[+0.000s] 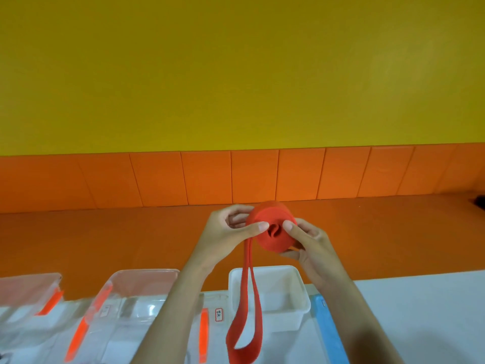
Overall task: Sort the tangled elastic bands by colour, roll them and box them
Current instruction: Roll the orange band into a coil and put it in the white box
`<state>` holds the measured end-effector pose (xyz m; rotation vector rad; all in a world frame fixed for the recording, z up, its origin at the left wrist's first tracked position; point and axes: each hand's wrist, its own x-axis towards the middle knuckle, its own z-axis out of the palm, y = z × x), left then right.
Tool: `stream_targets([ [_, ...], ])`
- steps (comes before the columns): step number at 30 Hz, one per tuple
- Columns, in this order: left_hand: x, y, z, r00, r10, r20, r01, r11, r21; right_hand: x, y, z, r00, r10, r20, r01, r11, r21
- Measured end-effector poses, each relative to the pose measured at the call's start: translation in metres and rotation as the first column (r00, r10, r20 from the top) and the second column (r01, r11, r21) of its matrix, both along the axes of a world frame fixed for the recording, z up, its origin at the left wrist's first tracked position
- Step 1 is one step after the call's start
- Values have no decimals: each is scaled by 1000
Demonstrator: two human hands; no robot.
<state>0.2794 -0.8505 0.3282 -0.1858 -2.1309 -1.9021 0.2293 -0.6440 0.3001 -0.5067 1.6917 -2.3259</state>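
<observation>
Above the white box [267, 292], both hands [225, 229] grip the red band [270, 229], tail hanging down.

- A red elastic band [271, 228], mostly wound into a thick roll, is held up in front of an orange and yellow wall.
- The left hand [228, 229] pinches the roll's left side, thumb on its face.
- The right hand [305, 243] grips the right side, thumb beside the centre.
- The unrolled tail hangs as a long loop over the white box [296, 300].
- Clear lidded containers [136, 290] with orange clips stand left on the white table [420, 311].
- A blue strip [329, 332] lies right of the white box.
</observation>
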Motion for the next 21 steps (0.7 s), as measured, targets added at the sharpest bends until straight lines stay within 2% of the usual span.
stream_targets([
  [2,0,-2,-4,999,10,33,-11,999,35,1,-3,-8,998,-8,67,13,998,-66],
  [4,1,-5,-5,999,18,45,-20,999,32,2,-3,-15,996,41,84,-37,998,-42],
  [7,2,-11,-4,1000,2,29,-2,1000,-2,-1,8,-13,993,114,0,-113,985,127],
  [11,-1,-3,-5,999,-7,38,8,1000,-12,-9,17,1,993,81,-83,-70,990,123],
  [16,-5,6,-8,999,5,41,-12,986,164,-9,12,0,994,-23,-106,23,1000,-1],
  [19,-5,9,-12,999,21,39,-28,983,182,-3,3,-12,998,-40,-49,36,996,-81],
  [21,-6,8,-9,999,13,50,-22,983,180,1,-4,-23,1000,12,12,-10,989,-150],
])
